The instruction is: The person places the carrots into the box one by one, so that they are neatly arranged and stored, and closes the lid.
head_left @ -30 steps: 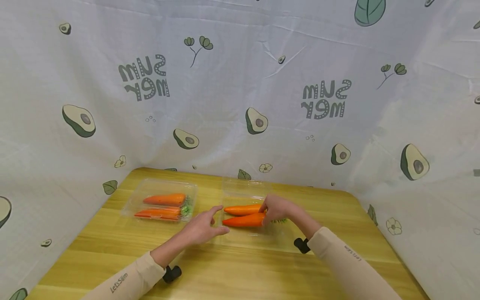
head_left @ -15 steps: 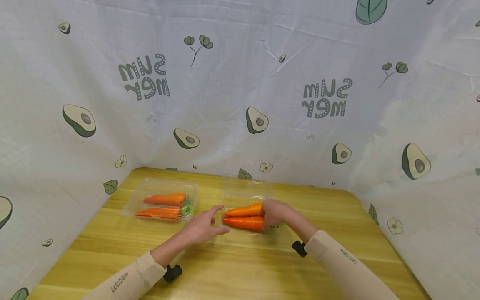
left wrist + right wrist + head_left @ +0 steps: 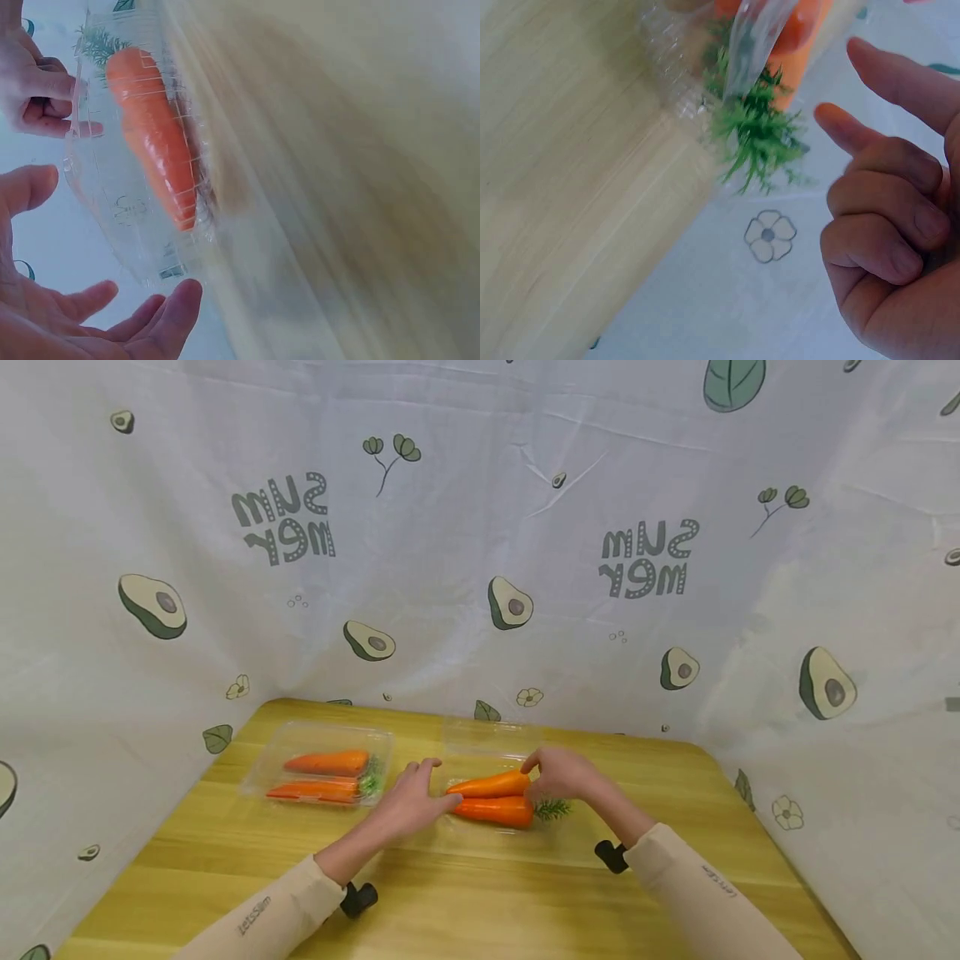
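Two orange carrots, a rear carrot (image 3: 491, 785) and a front carrot (image 3: 495, 811), lie side by side in a clear plastic box whose lid (image 3: 491, 737) is folded back. Leafy greens (image 3: 553, 810) stick out at their right end. Close to the carrot tips is my left hand (image 3: 408, 802), thumb and fingers spread apart. My right hand (image 3: 566, 772) hovers by the thick ends. In the right wrist view, its thumb and index finger are stretched out and apart, the other fingers folded in, with nothing between them. Whether its fingertips touch the rear carrot, I cannot tell.
On the left of the wooden table (image 3: 510, 893) stands another clear box (image 3: 378, 732) with two carrots (image 3: 330, 763) inside, its lid apparently down. A white printed curtain (image 3: 450, 568) hangs behind and along the sides.
My right hand has let go of the carrots' thick ends and drawn back slightly, uncovering the greens. My left hand has shifted slightly, its thumb now nearer the carrot tips.
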`<state>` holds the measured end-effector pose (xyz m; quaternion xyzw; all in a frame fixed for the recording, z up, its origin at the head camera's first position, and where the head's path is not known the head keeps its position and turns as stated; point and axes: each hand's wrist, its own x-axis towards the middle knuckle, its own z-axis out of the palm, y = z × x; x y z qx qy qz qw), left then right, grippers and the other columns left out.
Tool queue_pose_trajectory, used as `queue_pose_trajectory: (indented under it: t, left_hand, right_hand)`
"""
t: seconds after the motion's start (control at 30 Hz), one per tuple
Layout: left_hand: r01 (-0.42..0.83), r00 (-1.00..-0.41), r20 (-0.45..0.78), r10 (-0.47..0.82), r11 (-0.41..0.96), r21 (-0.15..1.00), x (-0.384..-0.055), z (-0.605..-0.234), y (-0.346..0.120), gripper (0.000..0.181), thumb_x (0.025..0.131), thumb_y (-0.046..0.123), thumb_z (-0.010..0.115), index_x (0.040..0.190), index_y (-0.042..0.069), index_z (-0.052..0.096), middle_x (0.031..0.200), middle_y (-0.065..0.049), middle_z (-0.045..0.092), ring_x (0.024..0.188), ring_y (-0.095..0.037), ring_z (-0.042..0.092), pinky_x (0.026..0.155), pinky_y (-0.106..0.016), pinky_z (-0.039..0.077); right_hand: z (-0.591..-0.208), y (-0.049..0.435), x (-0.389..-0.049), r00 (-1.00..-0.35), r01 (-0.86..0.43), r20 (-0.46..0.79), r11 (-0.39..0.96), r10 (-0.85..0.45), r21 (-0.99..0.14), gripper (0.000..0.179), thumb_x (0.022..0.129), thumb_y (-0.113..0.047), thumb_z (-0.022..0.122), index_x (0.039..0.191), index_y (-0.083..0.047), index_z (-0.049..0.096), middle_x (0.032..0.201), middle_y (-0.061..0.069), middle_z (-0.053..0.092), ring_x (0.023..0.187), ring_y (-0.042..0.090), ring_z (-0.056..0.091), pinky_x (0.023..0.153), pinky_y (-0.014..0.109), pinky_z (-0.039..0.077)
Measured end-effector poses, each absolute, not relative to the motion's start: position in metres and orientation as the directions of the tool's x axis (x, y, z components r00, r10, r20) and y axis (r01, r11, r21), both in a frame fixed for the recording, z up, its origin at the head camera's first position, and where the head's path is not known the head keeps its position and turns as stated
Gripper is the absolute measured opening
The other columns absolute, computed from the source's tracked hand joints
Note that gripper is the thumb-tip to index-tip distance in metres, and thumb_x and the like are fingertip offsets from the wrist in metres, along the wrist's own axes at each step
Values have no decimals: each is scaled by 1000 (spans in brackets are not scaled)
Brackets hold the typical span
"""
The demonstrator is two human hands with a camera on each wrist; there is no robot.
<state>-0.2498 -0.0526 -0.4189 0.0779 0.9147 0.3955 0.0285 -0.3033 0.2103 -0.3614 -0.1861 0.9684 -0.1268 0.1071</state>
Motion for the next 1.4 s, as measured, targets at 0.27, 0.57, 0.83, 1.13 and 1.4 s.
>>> queue_pose_trajectory:
  t: [0.27,0.57,0.83,1.13,1.4]
  left_hand:
    - [5,-999,-25,43,584,811,-280,-416,-38,77,96,40,67,154,2,35,153,-27,36,139,-45,39,108,-61,38]
    - [-112,-994,-87,-71,554,825,-311,-416,-32,71,98,36,62,151,-5,38,151,-31,40,138,-48,40,111,-58,37]
    - [-192,-981,-179,-73,480,856,-327,-417,-30,68,100,34,59,151,-5,39,153,-26,42,138,-45,42,110,-55,39]
    - [-210,-976,-212,-46,455,865,-339,-423,-33,57,101,27,59,144,-7,47,147,-24,49,131,-39,51,105,-52,45]
    - [-198,-977,-212,-15,428,882,-342,-426,-34,45,102,23,59,139,-3,56,140,-20,56,117,-32,58,95,-46,50]
  right_hand:
    - [-366,241,-324,-948,-276,-3,826,-318,-491,39,95,-23,69,124,3,69,88,17,65,62,17,43,59,31,39]
    - [-384,262,-341,-984,-143,-10,807,-180,-573,46,98,-31,66,129,3,65,135,27,58,103,35,60,79,43,50]
    - [-397,266,-351,-991,-78,-41,789,-129,-609,50,98,-34,65,129,5,65,141,30,53,120,43,56,91,50,50]
    - [-409,263,-358,-988,6,-118,744,-99,-668,53,97,-37,65,131,5,64,89,13,71,44,10,22,45,25,28]
    - [-413,258,-362,-981,33,-156,702,-112,-711,50,97,-32,66,129,6,64,52,-7,27,43,8,18,44,24,26]
